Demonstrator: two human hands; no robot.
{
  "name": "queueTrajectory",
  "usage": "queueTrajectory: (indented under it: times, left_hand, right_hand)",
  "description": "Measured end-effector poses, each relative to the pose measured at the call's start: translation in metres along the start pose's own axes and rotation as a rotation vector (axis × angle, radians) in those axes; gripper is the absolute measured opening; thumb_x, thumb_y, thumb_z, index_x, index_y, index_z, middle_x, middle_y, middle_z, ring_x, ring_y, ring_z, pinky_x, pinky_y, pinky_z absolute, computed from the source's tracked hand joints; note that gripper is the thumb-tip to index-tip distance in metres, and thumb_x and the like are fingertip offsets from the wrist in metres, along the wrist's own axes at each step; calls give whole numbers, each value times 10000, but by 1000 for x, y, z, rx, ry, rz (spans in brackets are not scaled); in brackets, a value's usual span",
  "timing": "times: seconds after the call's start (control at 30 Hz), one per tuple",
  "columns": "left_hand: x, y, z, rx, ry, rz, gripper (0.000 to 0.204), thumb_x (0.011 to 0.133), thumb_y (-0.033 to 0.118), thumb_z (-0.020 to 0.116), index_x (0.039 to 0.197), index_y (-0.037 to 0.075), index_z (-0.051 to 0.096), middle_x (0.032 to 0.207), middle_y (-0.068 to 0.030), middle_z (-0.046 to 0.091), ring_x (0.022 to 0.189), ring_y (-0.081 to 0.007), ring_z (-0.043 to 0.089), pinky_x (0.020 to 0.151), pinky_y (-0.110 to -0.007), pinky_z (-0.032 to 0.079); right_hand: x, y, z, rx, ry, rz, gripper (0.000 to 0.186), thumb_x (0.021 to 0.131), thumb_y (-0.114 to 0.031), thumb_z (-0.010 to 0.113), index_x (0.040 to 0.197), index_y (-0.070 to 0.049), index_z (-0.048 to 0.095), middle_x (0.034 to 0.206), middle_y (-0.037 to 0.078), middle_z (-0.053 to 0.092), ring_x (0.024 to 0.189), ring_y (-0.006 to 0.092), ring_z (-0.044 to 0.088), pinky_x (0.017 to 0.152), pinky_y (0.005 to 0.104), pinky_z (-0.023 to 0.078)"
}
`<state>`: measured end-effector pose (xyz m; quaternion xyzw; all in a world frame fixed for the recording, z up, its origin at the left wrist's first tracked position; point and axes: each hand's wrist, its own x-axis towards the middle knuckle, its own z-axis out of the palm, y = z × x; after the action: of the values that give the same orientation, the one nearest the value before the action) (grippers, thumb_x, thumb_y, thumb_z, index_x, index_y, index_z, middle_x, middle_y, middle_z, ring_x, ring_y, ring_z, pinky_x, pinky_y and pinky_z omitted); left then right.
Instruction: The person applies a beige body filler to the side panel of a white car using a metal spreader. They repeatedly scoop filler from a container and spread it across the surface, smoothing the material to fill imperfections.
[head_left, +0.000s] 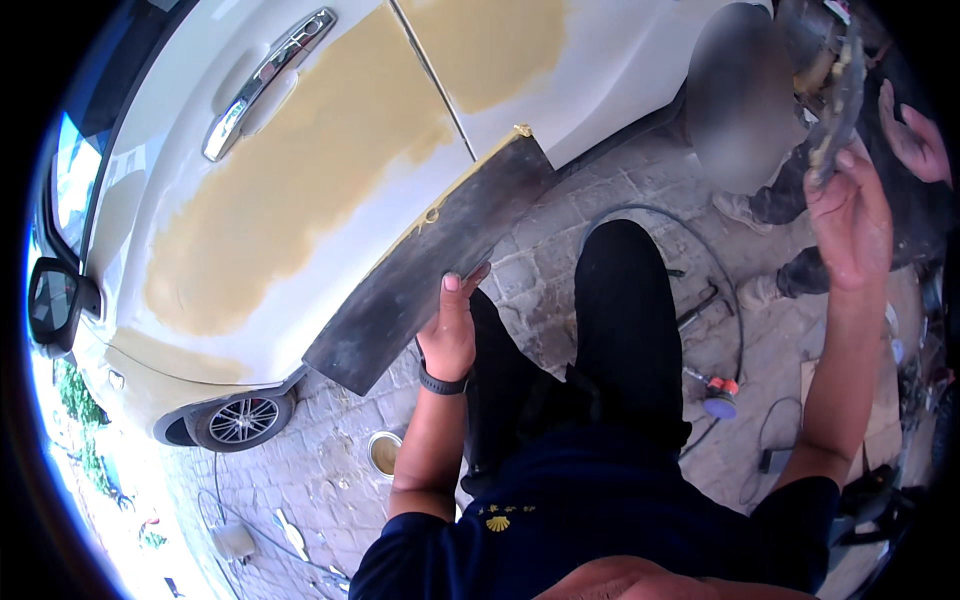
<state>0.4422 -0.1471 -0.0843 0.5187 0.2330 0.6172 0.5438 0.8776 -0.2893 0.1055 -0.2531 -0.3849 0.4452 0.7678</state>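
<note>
My left hand [448, 330] grips the lower edge of a long, flat black board [400, 280], tilted beside a white car door [300, 240] with beige filler patches. Yellow paste lines the board's upper edge. At the upper right, my right hand [848, 225] holds up a dark, thin piece [840, 100] smeared with paste, pinched at its lower end. A co-worker's hand [915, 140] is just to the right of that piece, apparently not touching it.
A co-worker [775, 200] crouches at the upper right. On the paving lie a hose [727, 260], a polisher-like tool [720, 405], cables and an open can [385, 455]. The car's wheel [242, 420] and mirror [55, 300] are on the left.
</note>
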Motion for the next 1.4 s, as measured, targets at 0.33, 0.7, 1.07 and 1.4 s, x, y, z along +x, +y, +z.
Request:
queueTrajectory:
  times: [0.33, 0.7, 1.07, 1.4]
  left_hand:
    - [4, 14, -2, 7, -38, 24, 447, 1106, 171, 552, 1471, -74, 471, 1425, -214, 565, 1273, -357, 612, 1095, -582, 526]
    - [7, 40, -28, 469, -254, 110, 367, 1084, 75, 545, 1425, -59, 534, 1345, -213, 642, 1199, -337, 660, 1032, -533, 573]
    - [0, 37, -41, 262, -242, 48, 474, 1082, 84, 556, 1528, 9, 415, 1491, -219, 518, 1326, -409, 592, 1069, -593, 545]
    - [4, 41, -10, 515, -194, 89, 223, 1052, 22, 589, 1235, -63, 681, 1178, -176, 729, 1086, -275, 700, 965, -409, 577]
  right_hand:
    - [6, 225, 59, 86, 306, 227, 346, 977, -128, 760, 1282, -28, 630, 1225, 76, 705, 1118, 177, 687, 960, 390, 581]
    - [30, 275, 81, 76, 195, 360, 310, 990, -97, 739, 1274, -28, 638, 1235, 72, 699, 1119, 176, 675, 973, 380, 563]
    - [39, 277, 83, 153, 196, 311, 313, 986, -107, 747, 1277, -39, 654, 1225, 44, 704, 1125, 156, 655, 997, 374, 534]
    - [27, 274, 100, -44, -1, 336, 271, 998, -80, 722, 1251, -4, 664, 1181, 64, 720, 1078, 135, 666, 960, 337, 545]
